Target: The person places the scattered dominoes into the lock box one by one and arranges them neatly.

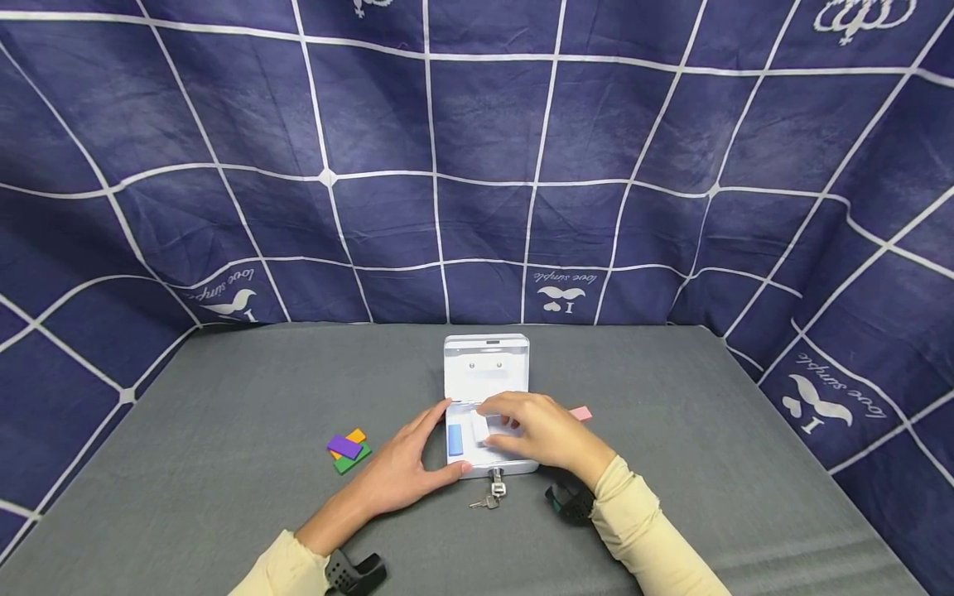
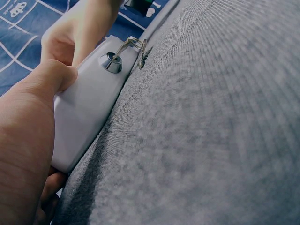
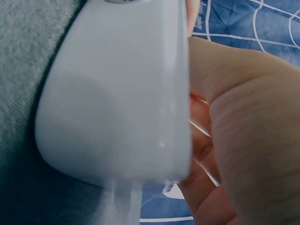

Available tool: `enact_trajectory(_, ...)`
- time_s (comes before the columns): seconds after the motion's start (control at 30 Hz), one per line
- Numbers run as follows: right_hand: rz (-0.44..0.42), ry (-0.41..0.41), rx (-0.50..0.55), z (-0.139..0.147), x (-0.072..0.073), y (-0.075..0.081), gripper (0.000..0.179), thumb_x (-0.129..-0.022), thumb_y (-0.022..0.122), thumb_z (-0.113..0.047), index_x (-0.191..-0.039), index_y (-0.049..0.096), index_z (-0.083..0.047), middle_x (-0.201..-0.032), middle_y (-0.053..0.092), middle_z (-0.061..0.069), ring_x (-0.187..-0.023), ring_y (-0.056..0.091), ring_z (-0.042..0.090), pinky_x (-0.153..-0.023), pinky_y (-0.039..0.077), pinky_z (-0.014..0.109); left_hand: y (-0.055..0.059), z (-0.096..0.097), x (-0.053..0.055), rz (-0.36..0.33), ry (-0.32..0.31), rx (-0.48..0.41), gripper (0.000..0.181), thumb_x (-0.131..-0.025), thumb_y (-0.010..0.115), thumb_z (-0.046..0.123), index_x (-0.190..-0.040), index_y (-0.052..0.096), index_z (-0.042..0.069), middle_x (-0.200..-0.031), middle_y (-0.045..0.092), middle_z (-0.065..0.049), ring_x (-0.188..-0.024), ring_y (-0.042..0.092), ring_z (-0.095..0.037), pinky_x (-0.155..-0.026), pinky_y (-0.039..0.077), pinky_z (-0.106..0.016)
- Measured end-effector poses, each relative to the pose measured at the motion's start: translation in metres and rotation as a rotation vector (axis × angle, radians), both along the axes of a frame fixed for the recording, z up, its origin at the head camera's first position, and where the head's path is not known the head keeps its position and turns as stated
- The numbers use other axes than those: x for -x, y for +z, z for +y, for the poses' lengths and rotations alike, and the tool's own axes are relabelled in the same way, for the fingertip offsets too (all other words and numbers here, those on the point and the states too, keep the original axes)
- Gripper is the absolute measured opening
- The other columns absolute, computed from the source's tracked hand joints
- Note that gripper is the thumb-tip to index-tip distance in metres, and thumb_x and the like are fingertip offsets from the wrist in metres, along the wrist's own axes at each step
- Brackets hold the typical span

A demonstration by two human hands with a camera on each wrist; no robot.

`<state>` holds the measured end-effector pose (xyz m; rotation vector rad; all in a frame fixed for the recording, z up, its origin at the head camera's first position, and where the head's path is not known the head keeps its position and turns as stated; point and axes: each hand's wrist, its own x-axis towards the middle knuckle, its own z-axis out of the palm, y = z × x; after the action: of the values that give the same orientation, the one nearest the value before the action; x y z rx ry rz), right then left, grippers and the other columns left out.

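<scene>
A white cash box (image 1: 514, 468) lies on the grey surface with its lid (image 1: 487, 377) up. A lock (image 2: 111, 62) with hanging keys (image 1: 488, 500) sits on its front. My left hand (image 1: 406, 463) grips the box's left side, thumb at the front rim and fingertips near the hinge. Inside, a light blue block (image 1: 455, 439) lies by the left wall. My right hand (image 1: 544, 430) reaches into the box, thumb and forefinger pinching the ends of a white block (image 1: 479, 428). In the right wrist view, the box's front (image 3: 117, 93) hides those fingertips.
Left of the box lies a small pile with a purple block (image 1: 345, 448), an orange block (image 1: 358, 435) and a green block (image 1: 353, 460). A pink block (image 1: 580, 413) shows beyond my right hand. A blue checked curtain (image 1: 477, 223) hangs behind the grey surface (image 1: 261, 430).
</scene>
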<state>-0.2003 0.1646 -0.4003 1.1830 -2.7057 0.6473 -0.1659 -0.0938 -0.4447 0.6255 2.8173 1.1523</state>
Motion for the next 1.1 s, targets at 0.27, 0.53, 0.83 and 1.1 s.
enact_trajectory(0.27, 0.018, 0.024, -0.019, -0.008, 0.003, -0.01, 0.037, -0.089, 0.082, -0.025, -0.122, 0.073, -0.013, -0.113, 0.074, -0.004, -0.088, 0.066, 0.006, -0.082, 0.056, 0.027, -0.001, -0.001, 0.0, -0.003, -0.003, -0.003, 0.097, -0.086, 0.074, 0.064, -0.163, 0.032, 0.023, -0.161, 0.044, -0.008, -0.147, 0.042, -0.035, -0.116, 0.037, -0.058)
enact_trajectory(0.53, -0.004, 0.03, -0.038, -0.017, 0.003, -0.01, 0.033, -0.089, 0.083, -0.026, -0.118, 0.075, -0.013, -0.109, 0.074, -0.005, -0.082, 0.061, 0.003, -0.077, 0.053, 0.024, 0.0, -0.001, 0.0, -0.001, -0.003, -0.001, 0.097, -0.086, 0.073, 0.066, -0.163, 0.032, 0.023, -0.161, 0.044, -0.007, -0.147, 0.042, -0.033, -0.116, 0.037, -0.057)
enact_trajectory(0.83, -0.039, 0.012, -0.036, -0.018, 0.001, -0.01, 0.031, -0.088, 0.084, -0.025, -0.115, 0.076, -0.012, -0.097, 0.073, -0.005, -0.078, 0.059, 0.003, -0.072, 0.051, 0.021, 0.001, -0.001, -0.001, -0.007, -0.005, 0.002, 0.097, -0.086, 0.073, 0.065, -0.163, 0.031, 0.024, -0.161, 0.044, -0.008, -0.147, 0.042, -0.034, -0.116, 0.037, -0.057)
enact_trajectory(1.1, -0.077, -0.035, -0.056, -0.02, 0.001, -0.009, 0.032, -0.085, 0.086, -0.028, -0.113, 0.076, -0.015, -0.086, 0.068, -0.008, -0.076, 0.059, 0.004, -0.068, 0.048, 0.022, 0.0, -0.001, 0.0, -0.003, -0.002, 0.002, 0.097, -0.086, 0.073, 0.065, -0.163, 0.032, 0.024, -0.16, 0.045, -0.007, -0.146, 0.043, -0.035, -0.115, 0.038, -0.058)
